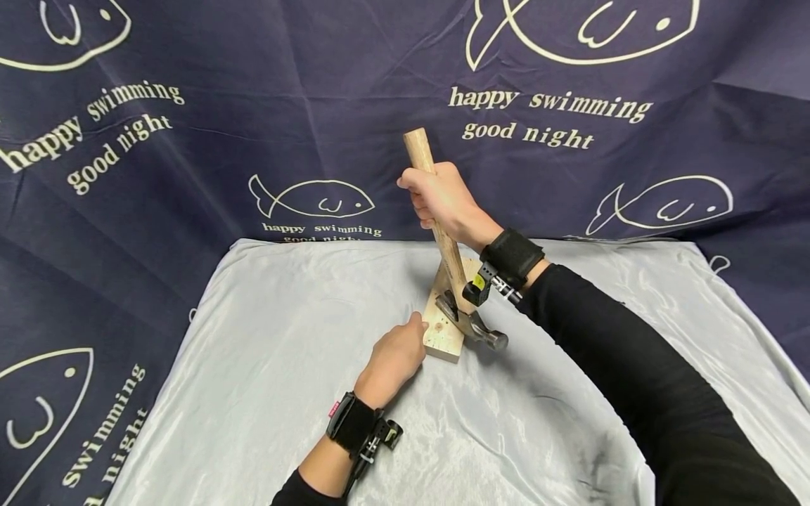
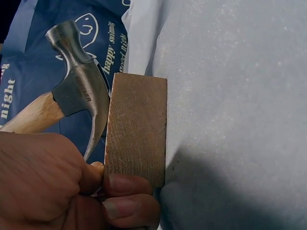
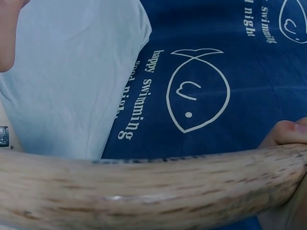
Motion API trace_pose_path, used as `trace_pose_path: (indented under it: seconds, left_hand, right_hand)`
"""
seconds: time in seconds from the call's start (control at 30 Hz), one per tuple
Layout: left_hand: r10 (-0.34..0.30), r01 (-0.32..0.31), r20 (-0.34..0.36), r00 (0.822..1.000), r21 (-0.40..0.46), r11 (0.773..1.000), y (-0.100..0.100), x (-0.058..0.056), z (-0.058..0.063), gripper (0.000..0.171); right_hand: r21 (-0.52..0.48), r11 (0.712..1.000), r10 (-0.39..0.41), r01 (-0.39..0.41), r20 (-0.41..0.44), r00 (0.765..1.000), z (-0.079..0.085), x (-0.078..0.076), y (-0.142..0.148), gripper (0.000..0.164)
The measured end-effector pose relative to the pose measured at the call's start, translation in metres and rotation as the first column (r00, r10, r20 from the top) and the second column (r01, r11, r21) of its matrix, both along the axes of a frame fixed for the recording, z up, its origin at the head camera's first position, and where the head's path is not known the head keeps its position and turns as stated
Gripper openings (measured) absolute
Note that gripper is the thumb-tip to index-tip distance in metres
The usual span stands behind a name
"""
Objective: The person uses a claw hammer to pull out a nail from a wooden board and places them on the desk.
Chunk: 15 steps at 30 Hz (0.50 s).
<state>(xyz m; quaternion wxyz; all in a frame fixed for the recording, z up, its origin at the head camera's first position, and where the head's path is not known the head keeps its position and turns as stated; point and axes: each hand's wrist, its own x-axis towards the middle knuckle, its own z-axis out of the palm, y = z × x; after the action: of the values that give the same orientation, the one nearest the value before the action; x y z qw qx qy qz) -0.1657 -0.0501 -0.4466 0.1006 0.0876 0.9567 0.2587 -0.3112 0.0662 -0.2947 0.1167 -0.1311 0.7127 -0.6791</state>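
Note:
A claw hammer (image 1: 465, 320) with a wooden handle (image 3: 144, 191) stands head-down against a pale wooden block (image 1: 439, 341), its handle rising away. My right hand (image 1: 443, 200) grips that handle near its upper end. The claw lies over the block's top, while the striking face sticks out past the right side. My left hand (image 1: 395, 355) holds the block by its near left edge; in the left wrist view its fingers (image 2: 127, 208) curl against the block's end (image 2: 136, 127). Small dark marks dot the top of the block. Whether a nail sits under the claw cannot be seen.
A silvery white cloth (image 1: 285, 351) covers the table beneath the block. Dark blue fabric (image 1: 354, 105) printed with fish and lettering hangs behind and at the left. Each wrist wears a black strap (image 1: 512, 256) with a small camera.

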Motion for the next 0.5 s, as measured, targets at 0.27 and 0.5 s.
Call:
trace_pose_path:
  seconds: [0.27,0.5]
  left_hand:
    - [0.004,-0.004,0.009,1.000,0.007,1.000,0.001,-0.001,0.004,0.021]
    - [0.008,-0.009,0.045,0.999,0.022,1.000,0.003,0.000,0.003,0.023]
  right_hand:
    - [-0.032,0.999,0.000,-0.001,-0.042,0.999,0.004,0.008,0.007,0.044]
    - [-0.046,0.999,0.019,-0.022,-0.063,0.998,0.003,0.014,0.013,0.045]
